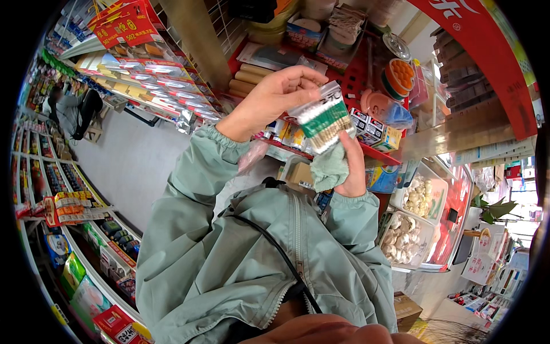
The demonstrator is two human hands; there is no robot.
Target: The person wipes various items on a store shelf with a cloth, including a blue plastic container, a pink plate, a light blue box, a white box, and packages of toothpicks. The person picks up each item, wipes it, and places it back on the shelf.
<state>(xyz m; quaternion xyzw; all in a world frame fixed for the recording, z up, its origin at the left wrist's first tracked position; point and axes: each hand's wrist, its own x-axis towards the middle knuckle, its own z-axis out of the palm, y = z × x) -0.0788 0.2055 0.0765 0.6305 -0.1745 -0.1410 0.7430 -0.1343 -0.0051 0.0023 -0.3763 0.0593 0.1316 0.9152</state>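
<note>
My left hand [285, 92] grips the top edge of a small clear zip bag [325, 118], its thumb in front. Inside the bag is a green-banded bundle of thin sticks or pins; black handwriting marks its top. My right hand [353, 167] holds the bag's lower right side with its thumb, and a crumpled pale green cloth [330, 168] is held in the same hand, just below the bag. Behind both hands lies a red perforated shelf [350, 79] with rolls, boxes and plastic items.
Hanging red glue packs [142, 38] are at upper left. Small boxes [374, 129] stand on the shelf just right of the bag. Tubs of garlic [404, 238] and other pale produce sit at right. Stocked shelves [90, 241] line the left. A person [71, 107] sits farther off at left.
</note>
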